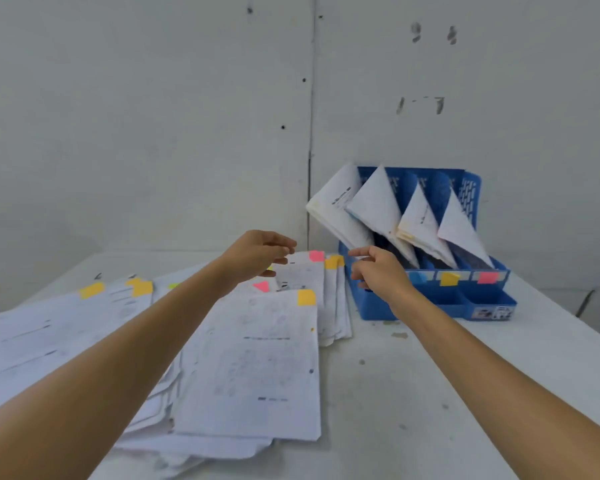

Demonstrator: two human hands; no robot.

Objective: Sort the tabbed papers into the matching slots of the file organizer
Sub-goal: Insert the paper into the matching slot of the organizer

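Papers (250, 368) with coloured tabs lay spread in loose, overlapping heaps across the left half of a white table (430, 393); a yellow tab (306, 297) stuck up from the top edge of the nearest sheet, and a pink tab (316, 256) showed on a sheet further back. A blue file organizer (492, 303) stood at the back right of the table, close to the wall (153, 116); four bundles of filed sheets (374, 206) leaned to the left out of its slots, and its front bore a blue label (417, 277), a yellow label (449, 278) and a pink label (487, 277). The person's left hand (257, 254) hovered over the far part of the heap, fingers loosely curled and holding nothing. The right hand (378, 271) hung in front of the organizer's left end, just below the lowest corner of the leftmost bundle; its thumb and fingers were relaxed and a little apart, with nothing gripped; whether a fingertip touched that bundle could not be told.
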